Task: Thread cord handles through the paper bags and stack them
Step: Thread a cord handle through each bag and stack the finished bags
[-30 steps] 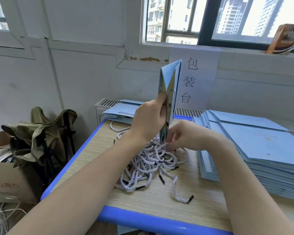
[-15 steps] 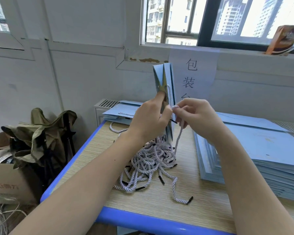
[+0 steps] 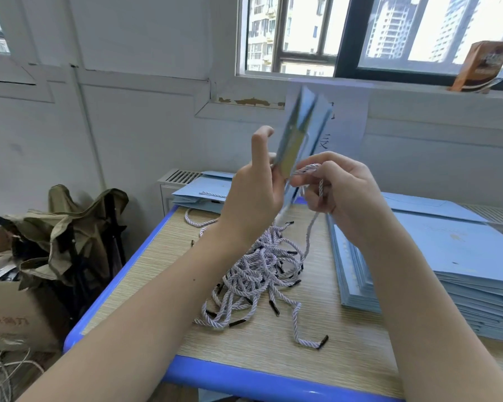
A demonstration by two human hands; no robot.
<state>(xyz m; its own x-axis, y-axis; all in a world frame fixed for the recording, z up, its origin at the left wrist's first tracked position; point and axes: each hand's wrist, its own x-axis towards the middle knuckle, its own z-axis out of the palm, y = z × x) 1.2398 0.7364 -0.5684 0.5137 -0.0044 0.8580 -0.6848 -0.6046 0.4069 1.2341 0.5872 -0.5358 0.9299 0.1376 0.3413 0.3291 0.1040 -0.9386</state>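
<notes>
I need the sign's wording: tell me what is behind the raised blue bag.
Behind the raised blue bag hangs a white paper sign on the wall. The bag covers its left part; the characters beside the bag are blurred and unreadable.

cords [image 3: 262, 268] mid-table [image 3: 273, 352], bag stack [image 3: 447, 256] right

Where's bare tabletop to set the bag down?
Bare table along the near blue edge, in front of the cord pile, and a strip left of it. Crowded: flat bag stack at right, finished bags at the far left corner.
</notes>
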